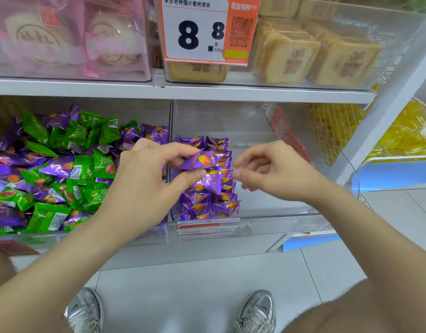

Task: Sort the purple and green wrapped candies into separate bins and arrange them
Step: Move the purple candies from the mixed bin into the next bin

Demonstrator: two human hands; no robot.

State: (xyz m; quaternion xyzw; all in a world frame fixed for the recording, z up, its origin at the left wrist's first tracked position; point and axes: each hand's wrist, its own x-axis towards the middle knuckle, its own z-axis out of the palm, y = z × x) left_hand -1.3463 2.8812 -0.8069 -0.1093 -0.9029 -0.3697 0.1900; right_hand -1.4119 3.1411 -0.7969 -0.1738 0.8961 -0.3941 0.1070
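White shop shelving carries two clear plastic bins side by side, and the hands meet over the wall between them. The left hand pinches a purple candy between thumb and curled forefingers. It is a small pillow-shaped pack in shiny, creased foil with an orange fruit printed on it, held above the left part of the right bin. A second purple wrapper shows just under the thumb; whether it is also gripped I cannot tell. The right hand hangs just beside the candy with its fingers loosely curled and nothing in them, the tips blurred.

Below the held piece, purple candies stand in two tidy rows along the right bin's left wall, front to back; the remaining floor of that bin is bare plastic. The left bin holds a loose heap of green candies mixed with purple ones, some showing white barcode panels.

On the shelf above, a white and orange price card reads 8.8, in front of wrapped toast-shaped biscuits, with pink-wrapped round cakes to the left. A wire mesh basket of yellow goods stands to the right. Pale floor tiles lie below, with two silver trainers at the bottom edge.
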